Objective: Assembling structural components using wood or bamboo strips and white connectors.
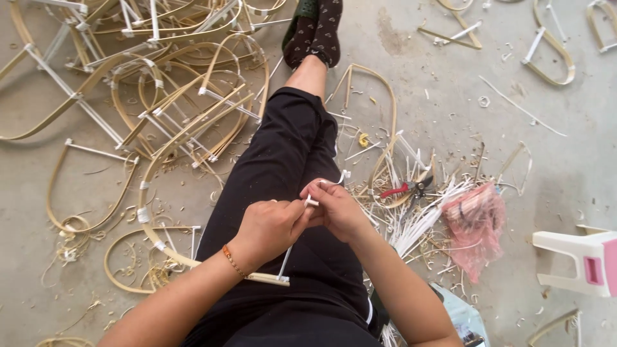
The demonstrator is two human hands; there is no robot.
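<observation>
My left hand (270, 226) and my right hand (335, 209) meet over my lap, both pinching a thin white stick (285, 263) and a white tape strip (339, 178) that curls up from my right fingers. The stick runs down to a curved bamboo strip frame (154, 193) lying across my left thigh and onto the floor. An orange bracelet (231, 260) is on my left wrist. I sit on the concrete floor in black trousers, legs stretched forward.
A pile of finished bamboo frames (148, 71) lies at the upper left. Red-handled cutters (406, 188), loose white sticks (418, 222) and a pink plastic bag (479, 225) are at my right. A white and pink plastic stool (581, 260) stands at the right edge.
</observation>
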